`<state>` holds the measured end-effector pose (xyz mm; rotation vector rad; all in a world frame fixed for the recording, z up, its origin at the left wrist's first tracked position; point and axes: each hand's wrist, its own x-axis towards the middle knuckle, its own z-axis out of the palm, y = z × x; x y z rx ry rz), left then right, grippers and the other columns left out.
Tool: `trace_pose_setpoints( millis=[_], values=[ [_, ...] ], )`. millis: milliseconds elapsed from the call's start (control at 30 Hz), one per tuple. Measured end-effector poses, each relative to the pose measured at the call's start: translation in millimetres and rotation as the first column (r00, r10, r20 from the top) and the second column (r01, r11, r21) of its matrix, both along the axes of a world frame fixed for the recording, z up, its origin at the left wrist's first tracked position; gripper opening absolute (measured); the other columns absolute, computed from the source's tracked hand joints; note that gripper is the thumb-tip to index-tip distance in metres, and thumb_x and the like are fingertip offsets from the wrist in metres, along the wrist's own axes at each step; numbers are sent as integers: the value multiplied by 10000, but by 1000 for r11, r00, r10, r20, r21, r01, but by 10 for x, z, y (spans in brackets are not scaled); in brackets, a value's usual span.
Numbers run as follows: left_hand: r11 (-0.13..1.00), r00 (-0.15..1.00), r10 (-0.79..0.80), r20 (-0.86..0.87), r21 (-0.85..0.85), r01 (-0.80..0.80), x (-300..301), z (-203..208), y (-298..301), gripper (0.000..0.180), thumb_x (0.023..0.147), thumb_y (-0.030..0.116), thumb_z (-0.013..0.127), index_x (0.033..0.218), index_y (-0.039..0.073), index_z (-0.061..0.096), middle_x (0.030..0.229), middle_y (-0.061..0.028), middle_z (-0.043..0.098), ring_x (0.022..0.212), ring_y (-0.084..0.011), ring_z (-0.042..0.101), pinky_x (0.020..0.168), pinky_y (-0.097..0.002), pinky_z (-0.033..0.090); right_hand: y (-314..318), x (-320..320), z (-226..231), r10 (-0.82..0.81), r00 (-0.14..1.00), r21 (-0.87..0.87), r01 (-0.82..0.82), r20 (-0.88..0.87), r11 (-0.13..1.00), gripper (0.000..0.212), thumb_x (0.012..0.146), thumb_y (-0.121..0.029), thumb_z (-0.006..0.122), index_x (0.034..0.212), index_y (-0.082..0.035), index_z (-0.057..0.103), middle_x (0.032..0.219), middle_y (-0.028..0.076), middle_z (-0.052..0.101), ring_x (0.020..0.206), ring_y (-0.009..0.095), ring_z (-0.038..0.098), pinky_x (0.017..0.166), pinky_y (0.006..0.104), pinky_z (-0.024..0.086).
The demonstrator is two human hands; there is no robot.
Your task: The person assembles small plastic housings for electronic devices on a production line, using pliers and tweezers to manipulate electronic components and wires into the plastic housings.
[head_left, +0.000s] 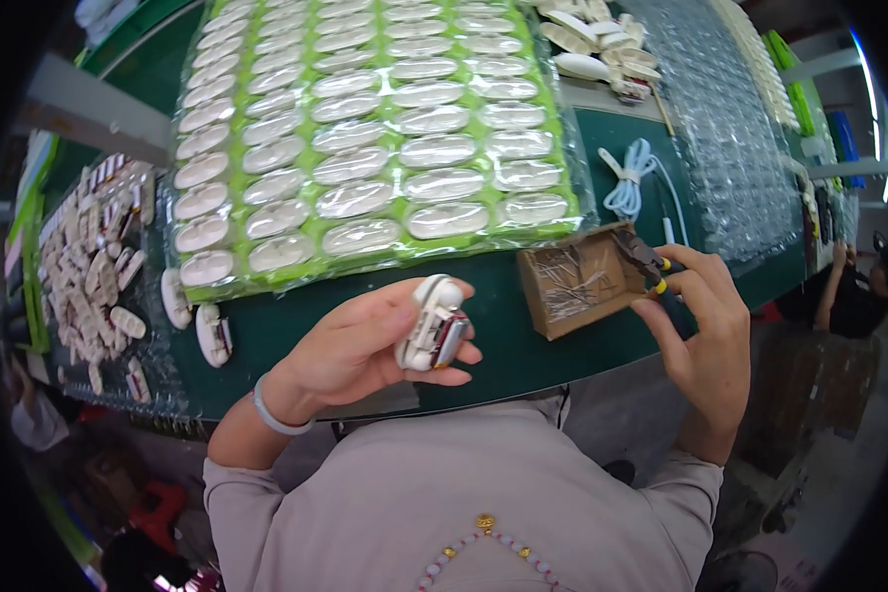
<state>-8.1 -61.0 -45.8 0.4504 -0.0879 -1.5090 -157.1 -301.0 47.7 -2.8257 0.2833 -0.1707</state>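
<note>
My left hand (pixel 357 340) is closed around a small white plastic device (pixel 432 326), held upright above the table's front edge. Its side is open, showing a silvery part and some red inside. In my right hand (pixel 703 331) is a pair of pliers (pixel 673 296) with black and yellow handles. The pliers' dark jaws reach over the right end of a small cardboard box (pixel 584 314). Thin metal pins (pixel 570 280) lie loose in that box. Whether the jaws grip a pin, I cannot tell.
A green tray (pixel 385 259) of white oval shells under clear plastic fills the middle. Two white devices (pixel 212 335) lie at its left corner. Further left is a heap of white parts (pixel 94 286). A coiled white cable (pixel 629 183) and bubble wrap (pixel 735 148) lie right.
</note>
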Motion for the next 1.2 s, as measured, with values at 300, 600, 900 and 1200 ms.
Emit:
trace_pose_setpoints(
  millis=[300, 600, 900, 1200],
  values=[
    [994, 993, 97, 61, -53, -94, -29, -71, 33, 419, 947, 282, 403, 1280, 31, 368, 1135, -62, 525, 1080, -137, 492, 903, -315, 420, 531, 703, -433, 507, 772, 170, -599, 384, 783, 244, 563, -81, 733, 761, -7, 612, 983, 93, 563, 818, 234, 544, 653, 338, 400],
    [996, 973, -39, 227, 82, 21, 47, 41, 43, 423, 932, 216, 454, 1274, -19, 370, 1114, -54, 518, 978, -103, 505, 818, -238, 414, 400, 652, -599, 855, 403, -549, -655, 328, 519, 197, 737, -157, 657, 908, -60, 654, 971, -9, 548, 822, 83, 505, 624, 278, 337],
    [992, 916, -7, 401, 115, -43, 26, 54, 5, 475, 860, 121, 564, 1276, -34, 395, 1174, -120, 538, 1055, -144, 518, 889, -269, 419, 330, 560, -697, 893, 281, -734, -509, 352, 450, 152, 757, -187, 683, 720, -83, 579, 905, -14, 509, 754, 75, 471, 610, 296, 328],
    [983, 917, -21, 399, 174, -53, 47, 148, 5, 445, 878, 85, 533, 1279, -15, 368, 1137, -101, 525, 958, -138, 574, 840, -244, 482, 128, 432, -533, 816, 423, -574, -580, 394, 578, 190, 698, -112, 691, 870, -57, 631, 920, -1, 514, 808, 120, 482, 638, 309, 335]
  ],
)
